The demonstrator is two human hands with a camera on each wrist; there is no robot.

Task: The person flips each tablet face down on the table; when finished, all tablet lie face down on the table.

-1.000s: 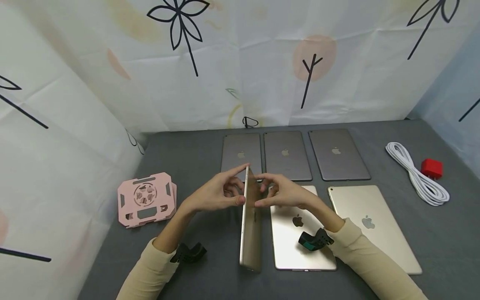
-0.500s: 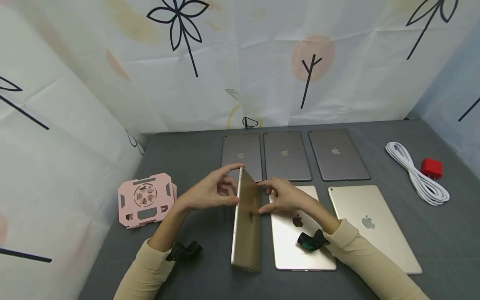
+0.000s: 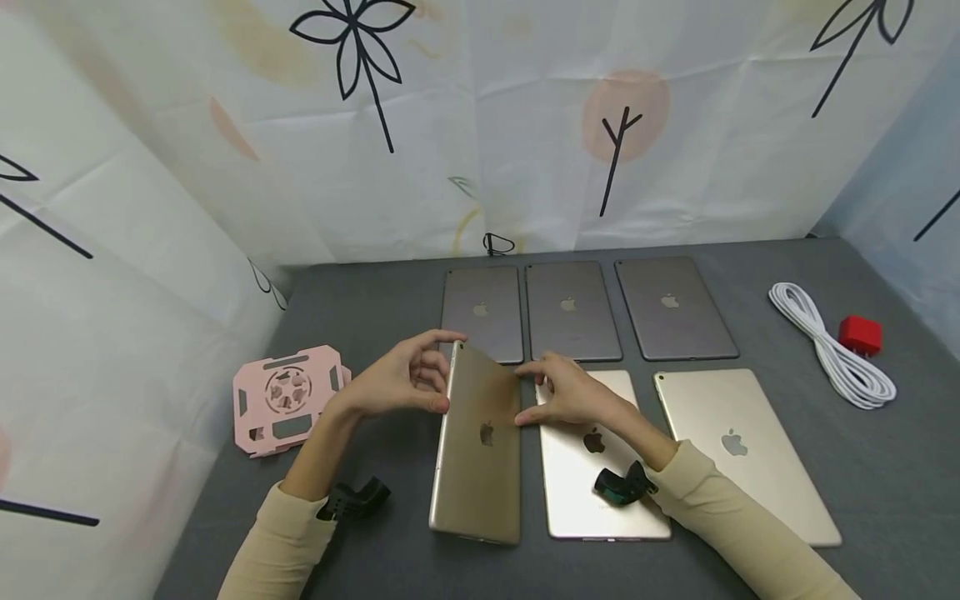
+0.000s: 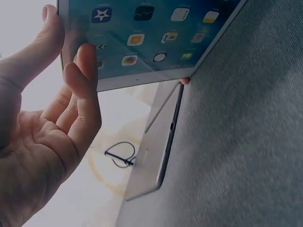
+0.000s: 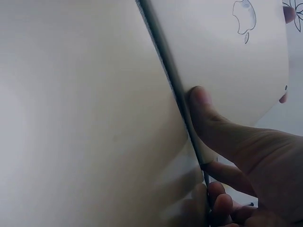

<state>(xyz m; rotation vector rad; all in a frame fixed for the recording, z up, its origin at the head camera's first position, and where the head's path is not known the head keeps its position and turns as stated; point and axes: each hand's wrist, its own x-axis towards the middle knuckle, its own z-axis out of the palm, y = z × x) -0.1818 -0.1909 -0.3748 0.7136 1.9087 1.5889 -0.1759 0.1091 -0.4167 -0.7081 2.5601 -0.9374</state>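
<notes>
A gold tablet (image 3: 480,479) leans with its left edge raised and its right edge low by the grey cloth; its back with the apple logo faces up. My left hand (image 3: 397,377) grips its raised left edge near the far corner, thumb and fingers bent around it. In the left wrist view, the underside is a lit screen (image 4: 160,42) with several app icons. My right hand (image 3: 564,392) holds the low right side: the right wrist view has its thumb (image 5: 201,101) on the back and a finger at the corner. Beside it lies a second gold tablet (image 3: 600,492), partly under the right wrist.
A third gold tablet (image 3: 738,450) lies to the right. Three grey tablets (image 3: 480,308) lie face down in a row at the back. At the left sits a pink slotted stand (image 3: 288,400). A coiled white cable (image 3: 832,350) and a red charger (image 3: 860,335) lie far right.
The held tablet has tipped from nearly upright toward the left, showing more of its gold back. My left hand has moved left and slightly down with its edge; my right hand stays about in place.
</notes>
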